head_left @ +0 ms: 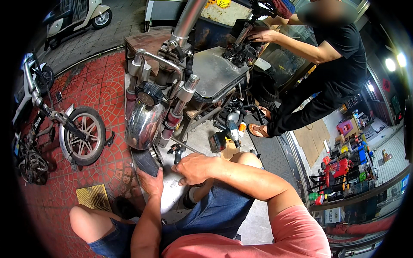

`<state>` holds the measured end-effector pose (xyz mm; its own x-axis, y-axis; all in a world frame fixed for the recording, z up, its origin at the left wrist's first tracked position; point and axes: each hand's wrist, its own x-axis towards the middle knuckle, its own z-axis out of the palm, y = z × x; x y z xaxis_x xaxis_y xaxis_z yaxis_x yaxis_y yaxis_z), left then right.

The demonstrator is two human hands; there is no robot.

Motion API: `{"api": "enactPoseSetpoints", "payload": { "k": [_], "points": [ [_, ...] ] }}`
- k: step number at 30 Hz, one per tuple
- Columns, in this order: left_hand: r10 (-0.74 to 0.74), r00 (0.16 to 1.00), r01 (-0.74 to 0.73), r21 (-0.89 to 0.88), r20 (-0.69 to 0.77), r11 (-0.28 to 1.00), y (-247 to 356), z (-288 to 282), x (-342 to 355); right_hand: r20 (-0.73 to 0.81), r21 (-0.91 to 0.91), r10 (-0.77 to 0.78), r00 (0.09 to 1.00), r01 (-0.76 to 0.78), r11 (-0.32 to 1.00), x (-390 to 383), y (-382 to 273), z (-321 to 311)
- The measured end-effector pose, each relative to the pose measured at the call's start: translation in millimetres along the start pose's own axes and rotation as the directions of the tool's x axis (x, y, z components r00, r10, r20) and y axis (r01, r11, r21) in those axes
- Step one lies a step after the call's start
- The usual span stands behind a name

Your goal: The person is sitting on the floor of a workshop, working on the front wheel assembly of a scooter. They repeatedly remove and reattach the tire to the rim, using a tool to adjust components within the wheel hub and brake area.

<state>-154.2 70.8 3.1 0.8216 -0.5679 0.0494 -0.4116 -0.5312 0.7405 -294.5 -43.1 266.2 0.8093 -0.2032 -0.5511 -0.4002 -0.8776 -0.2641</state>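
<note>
A scooter's front end with a chrome fender (144,124) and metal fork tubes (188,88) stands before me. Below the fender shows a black tyre (147,162). My left hand (151,184) grips its lower part, thumb on the right side and fingers on the left. My right hand (195,169) is closed just right of the tyre, its fingers curled at a black rod-like piece (177,157) that rises from them. What lies inside that grip is hidden. A cordless impact wrench (233,129) with a black battery stands on the floor beyond my right hand.
Another person (340,64) in black stands at the right, hands on the handlebar area. Left are a spoked wheel (84,135) of another bike and a yellow tactile tile (93,198). Tools and coloured boxes (337,170) crowd the far right. A pale scooter (86,19) stands behind.
</note>
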Motion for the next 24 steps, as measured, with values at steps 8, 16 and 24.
{"api": "enactPoseSetpoints", "payload": {
  "k": [8, 16, 24],
  "points": [
    [-0.023, 1.0, 0.023, 0.007, 0.015, 1.0, 1.6, -1.0, -1.2, 0.007, 0.002, 0.009, 1.0, -0.009, 1.0, -2.6, -2.2, -3.0],
    [-0.003, 1.0, 0.003, -0.014, 0.01, 1.0, -0.3, -0.4, -0.1, -0.023, -0.011, -0.009, 1.0, 0.009, 1.0, 0.9, 4.0, 6.3],
    [-0.011, 1.0, 0.012, -0.016, 0.0, 1.0, -1.0, 1.2, 0.7, -0.023, -0.012, 0.002, 1.0, -0.002, 1.0, 0.4, 3.1, 4.8]
  ]
}}
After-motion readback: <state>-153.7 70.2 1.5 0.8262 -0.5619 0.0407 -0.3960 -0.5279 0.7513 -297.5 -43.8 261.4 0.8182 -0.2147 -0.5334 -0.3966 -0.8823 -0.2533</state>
